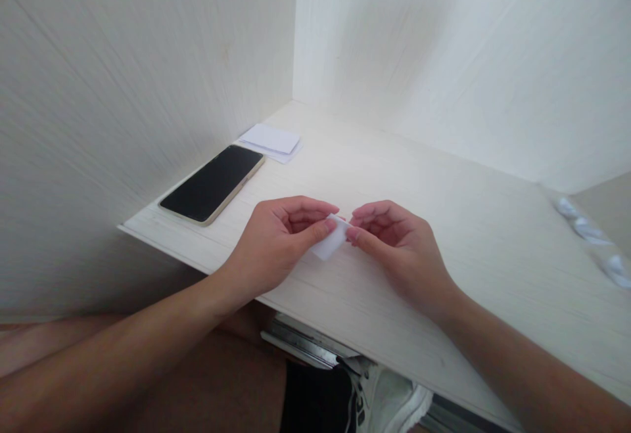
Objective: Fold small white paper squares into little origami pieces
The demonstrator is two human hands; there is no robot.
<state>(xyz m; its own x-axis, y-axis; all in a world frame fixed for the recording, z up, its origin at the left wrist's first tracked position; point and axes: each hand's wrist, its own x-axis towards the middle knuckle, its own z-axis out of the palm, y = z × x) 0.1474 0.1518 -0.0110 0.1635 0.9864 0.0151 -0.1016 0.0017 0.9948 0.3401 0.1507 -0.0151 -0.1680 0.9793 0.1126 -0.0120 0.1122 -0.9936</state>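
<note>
A small piece of white paper (327, 244), seemingly folded, is held just above the white desk between my two hands. My left hand (280, 239) pinches its upper left part with thumb and index finger. On the other side, my right hand (397, 242) grips the paper's upper right corner between thumb and fingertips. The curled fingers behind the paper are partly hidden. Below the thumbs, the lower end of the paper hangs free and tilts to the left.
A phone (213, 183) with a dark screen lies left on the white desk (473, 223). Behind it is a small stack of white paper (270, 138). Several crumpled white pieces (589, 229) lie along the right edge. White panels rise at left and back. A shoe (389, 400) shows below the desk.
</note>
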